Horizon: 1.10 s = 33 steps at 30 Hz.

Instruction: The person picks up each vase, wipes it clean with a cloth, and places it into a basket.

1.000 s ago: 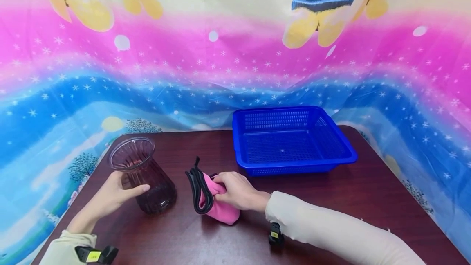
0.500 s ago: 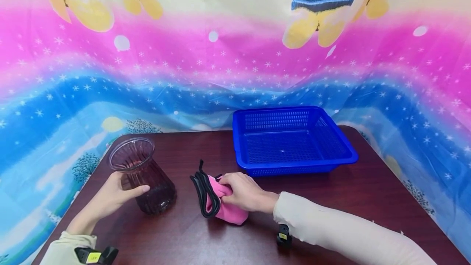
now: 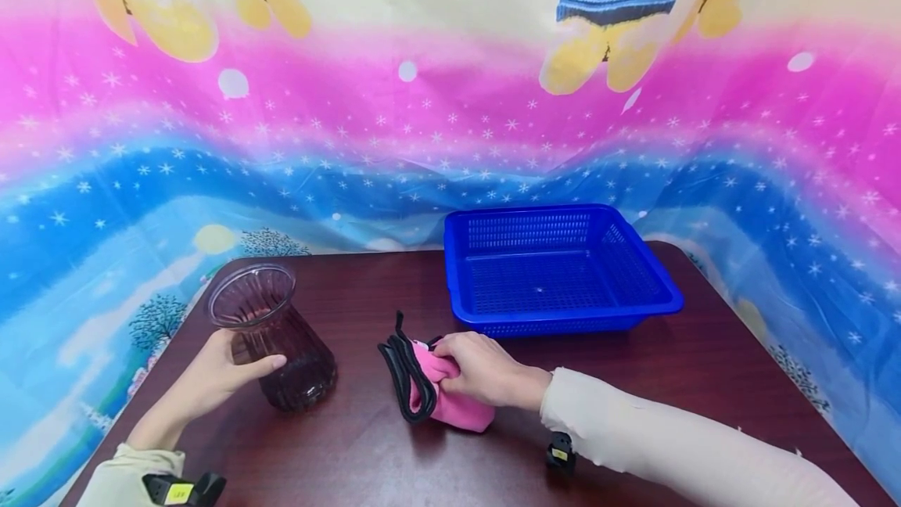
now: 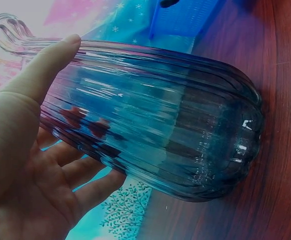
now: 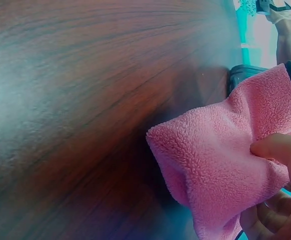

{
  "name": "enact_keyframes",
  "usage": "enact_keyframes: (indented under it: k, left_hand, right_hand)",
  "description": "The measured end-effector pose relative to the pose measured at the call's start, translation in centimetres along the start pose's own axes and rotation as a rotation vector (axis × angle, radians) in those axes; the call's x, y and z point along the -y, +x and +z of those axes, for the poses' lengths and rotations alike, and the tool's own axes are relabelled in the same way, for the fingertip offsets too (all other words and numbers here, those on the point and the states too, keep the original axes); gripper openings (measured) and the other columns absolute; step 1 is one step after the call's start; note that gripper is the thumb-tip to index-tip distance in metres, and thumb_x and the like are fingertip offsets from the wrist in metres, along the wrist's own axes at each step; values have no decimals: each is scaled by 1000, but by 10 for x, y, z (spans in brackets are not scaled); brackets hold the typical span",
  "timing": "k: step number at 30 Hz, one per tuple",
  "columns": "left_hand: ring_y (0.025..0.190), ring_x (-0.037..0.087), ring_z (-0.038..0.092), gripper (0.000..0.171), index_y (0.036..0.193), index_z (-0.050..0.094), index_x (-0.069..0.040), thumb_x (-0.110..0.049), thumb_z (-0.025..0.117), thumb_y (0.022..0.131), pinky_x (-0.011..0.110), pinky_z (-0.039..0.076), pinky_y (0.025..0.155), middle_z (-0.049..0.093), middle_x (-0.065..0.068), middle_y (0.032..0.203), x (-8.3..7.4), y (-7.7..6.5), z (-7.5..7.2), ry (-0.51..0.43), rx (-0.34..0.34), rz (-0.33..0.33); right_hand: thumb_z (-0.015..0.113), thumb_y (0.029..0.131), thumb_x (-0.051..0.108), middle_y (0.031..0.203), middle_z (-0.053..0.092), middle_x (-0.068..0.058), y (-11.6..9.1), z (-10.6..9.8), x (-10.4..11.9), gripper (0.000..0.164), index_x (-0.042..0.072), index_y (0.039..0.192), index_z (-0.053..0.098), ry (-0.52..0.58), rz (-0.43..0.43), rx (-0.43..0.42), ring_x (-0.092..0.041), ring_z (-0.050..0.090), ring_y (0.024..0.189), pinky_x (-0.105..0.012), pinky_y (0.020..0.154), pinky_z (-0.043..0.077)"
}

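At the left of the table stands a ribbed, clear glass vase (image 3: 303,370) with a flared rim; it looks purplish in the head view. My left hand (image 3: 211,374) grips it below the rim, thumb on the near side. In the left wrist view the fingers lie along the far side of the vase (image 4: 150,110), whose base is at the table. Right of the vase, my right hand (image 3: 486,370) pinches a folded pink towel (image 3: 461,411) with black edging. The fleecy pile of the towel (image 5: 210,155) shows in the right wrist view, with one corner hanging close to the table.
A blue plastic basket (image 3: 542,325) with perforated sides stands at the back right of the dark wooden table (image 3: 338,460). Behind the table hangs a patterned cloth backdrop (image 3: 394,124). A black device (image 3: 561,452) is strapped at the right wrist.
My right hand has moved to the right with the pink towel, away from the vase. The left hand and the vase have stayed in place.
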<state>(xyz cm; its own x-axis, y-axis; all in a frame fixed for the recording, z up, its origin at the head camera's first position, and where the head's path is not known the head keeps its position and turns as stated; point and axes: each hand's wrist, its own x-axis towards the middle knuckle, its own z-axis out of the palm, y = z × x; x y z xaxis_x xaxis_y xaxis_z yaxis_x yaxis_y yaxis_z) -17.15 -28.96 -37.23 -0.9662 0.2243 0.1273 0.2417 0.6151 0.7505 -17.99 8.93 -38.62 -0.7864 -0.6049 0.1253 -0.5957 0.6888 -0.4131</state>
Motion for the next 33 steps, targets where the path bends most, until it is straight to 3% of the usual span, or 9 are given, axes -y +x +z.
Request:
enact_keyframes:
  k: [4,13,17,23,33]
  left_hand:
    - [100,-19,51,60,138,45,-3,-22,71,88,15,53,82,58,22,130,1,0,0,4,5,-10]
    - [100,-19,52,60,138,44,-4,-23,71,88,15,53,82,58,23,130,1,0,-1,5,12,-18]
    - [100,-20,51,61,139,44,-4,-23,72,88,15,53,82,58,23,131,1,0,-1,6,9,-16]
    - [100,-19,51,61,139,44,-3,-22,71,88,15,53,82,58,23,131,3,1,0,1,7,-8]
    - [99,-18,53,59,138,45,-3,-22,71,88,16,53,82,59,23,130,3,1,-1,-8,18,-16]
  right_hand:
    - [75,72,14,69,49,13,-5,0,-2,30,18,61,47,-13,-9,-5,-2,36,59,-16,52,28]
    - [75,71,15,94,70,7,-16,-3,-9,26,21,63,51,-53,-26,-18,-5,53,73,-19,63,42]
    - [74,70,14,90,70,7,-20,-4,-11,24,22,64,52,-63,-36,-17,-6,55,73,-20,61,43]
    - [75,71,15,88,66,9,-27,-8,-13,16,23,76,63,-93,-37,6,-3,46,69,-18,58,37]
    - [74,70,13,96,70,4,-39,-14,-19,25,19,94,73,-141,-34,5,-9,60,78,-26,64,49]
